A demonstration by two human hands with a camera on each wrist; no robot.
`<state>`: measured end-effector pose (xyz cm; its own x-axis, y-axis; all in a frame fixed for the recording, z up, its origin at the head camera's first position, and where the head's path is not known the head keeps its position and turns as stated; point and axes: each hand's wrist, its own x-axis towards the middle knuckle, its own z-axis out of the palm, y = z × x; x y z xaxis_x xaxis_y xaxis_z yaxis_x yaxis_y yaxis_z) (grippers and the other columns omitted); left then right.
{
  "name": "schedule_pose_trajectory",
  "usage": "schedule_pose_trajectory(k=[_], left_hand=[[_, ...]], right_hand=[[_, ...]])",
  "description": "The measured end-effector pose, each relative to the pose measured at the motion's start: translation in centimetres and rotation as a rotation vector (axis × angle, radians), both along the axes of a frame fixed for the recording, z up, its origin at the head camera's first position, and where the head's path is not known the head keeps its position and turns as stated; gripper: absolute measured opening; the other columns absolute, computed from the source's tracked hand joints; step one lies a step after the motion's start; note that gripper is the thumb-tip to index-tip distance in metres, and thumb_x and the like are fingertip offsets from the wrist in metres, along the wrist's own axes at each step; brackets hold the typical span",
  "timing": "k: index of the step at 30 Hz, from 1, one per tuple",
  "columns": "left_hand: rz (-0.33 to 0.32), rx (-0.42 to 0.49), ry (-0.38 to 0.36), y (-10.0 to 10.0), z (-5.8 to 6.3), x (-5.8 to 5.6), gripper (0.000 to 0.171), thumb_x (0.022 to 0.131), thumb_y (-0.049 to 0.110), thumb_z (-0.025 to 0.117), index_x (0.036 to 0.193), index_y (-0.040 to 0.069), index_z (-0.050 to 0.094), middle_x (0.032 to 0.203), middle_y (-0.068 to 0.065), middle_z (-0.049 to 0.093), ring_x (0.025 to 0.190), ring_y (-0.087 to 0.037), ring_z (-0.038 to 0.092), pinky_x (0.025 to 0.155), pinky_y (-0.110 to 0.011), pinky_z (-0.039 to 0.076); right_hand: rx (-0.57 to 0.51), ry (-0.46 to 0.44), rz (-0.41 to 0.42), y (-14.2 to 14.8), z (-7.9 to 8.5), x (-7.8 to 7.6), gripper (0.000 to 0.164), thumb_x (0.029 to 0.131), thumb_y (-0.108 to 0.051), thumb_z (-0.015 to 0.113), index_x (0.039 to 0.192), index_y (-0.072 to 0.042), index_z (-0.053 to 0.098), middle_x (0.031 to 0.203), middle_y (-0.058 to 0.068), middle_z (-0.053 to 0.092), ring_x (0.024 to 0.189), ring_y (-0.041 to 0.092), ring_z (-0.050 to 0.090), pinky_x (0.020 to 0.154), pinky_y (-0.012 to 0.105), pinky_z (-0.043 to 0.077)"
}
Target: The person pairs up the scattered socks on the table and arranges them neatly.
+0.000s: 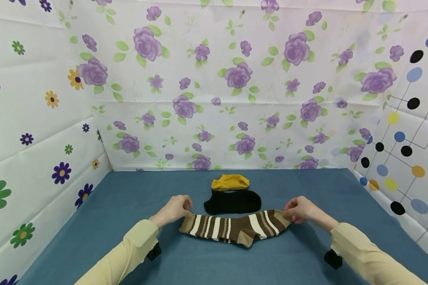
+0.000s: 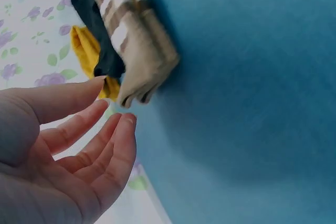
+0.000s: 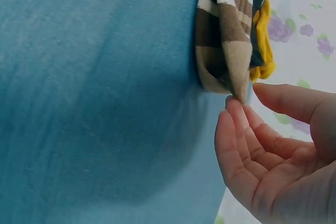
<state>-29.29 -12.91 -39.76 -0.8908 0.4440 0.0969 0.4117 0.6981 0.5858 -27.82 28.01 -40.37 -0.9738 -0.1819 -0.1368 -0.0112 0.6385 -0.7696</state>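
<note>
A brown, tan and white striped pair of socks lies stretched sideways, one sock over the other, tan heel toward me. At its left end is my left hand; in the left wrist view its thumb and fingers are spread, a little apart from the tan end. My right hand is at the other end. There, in the right wrist view, the fingertips touch the sock's pointed tan tip, while the thumb stands apart. Just behind lies a black sock, and behind that a yellow sock.
A blue cloth-covered table lies under everything. Flower-patterned sheeting rises behind it. More printed sheeting hangs along the left side and the right side.
</note>
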Motion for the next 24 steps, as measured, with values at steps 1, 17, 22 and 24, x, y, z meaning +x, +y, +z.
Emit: schedule_pose_trajectory(k=[1, 17, 22, 24], left_hand=[[0.007, -0.002, 0.005, 0.0, 0.2, -0.1, 0.011, 0.079, -0.003, 0.066, 0.087, -0.001, 0.059, 0.071, -0.004, 0.049, 0.060, -0.016, 0.046, 0.051, -0.031, 0.040], [0.083, -0.026, 0.031, -1.3, 3.5, -1.3, 0.009, 0.085, 0.006, 0.062, 0.093, 0.001, 0.059, 0.080, -0.005, 0.053, 0.068, -0.017, 0.052, 0.057, -0.033, 0.043], [0.141, -0.109, 0.140, -2.1, 3.7, -2.1, 0.014, 0.085, 0.009, 0.063, 0.097, 0.003, 0.059, 0.090, -0.009, 0.054, 0.080, -0.022, 0.053, 0.064, -0.036, 0.045], [0.160, -0.137, 0.186, -2.5, 3.7, -2.4, 0.016, 0.085, 0.010, 0.064, 0.099, 0.004, 0.059, 0.094, -0.011, 0.054, 0.084, -0.023, 0.054, 0.066, -0.037, 0.045]], right_hand=[[0.001, 0.002, 0.000, 0.0, 0.1, -0.1, 0.012, 0.081, -0.006, 0.065, 0.088, 0.004, 0.063, 0.063, 0.009, 0.056, 0.056, 0.018, 0.056, 0.053, 0.035, 0.050], [-0.021, 0.026, -0.042, 0.9, 4.0, -1.6, 0.021, 0.089, -0.013, 0.058, 0.100, 0.006, 0.060, 0.076, 0.008, 0.059, 0.068, 0.023, 0.058, 0.056, 0.035, 0.049], [0.066, 0.172, -0.017, 1.1, 4.7, -2.2, 0.023, 0.090, -0.015, 0.057, 0.102, 0.005, 0.060, 0.083, 0.008, 0.060, 0.070, 0.020, 0.057, 0.058, 0.034, 0.048], [0.125, 0.258, -0.003, 1.3, 4.9, -2.4, 0.026, 0.090, -0.018, 0.057, 0.104, 0.004, 0.059, 0.089, 0.009, 0.060, 0.076, 0.023, 0.057, 0.062, 0.037, 0.048]])
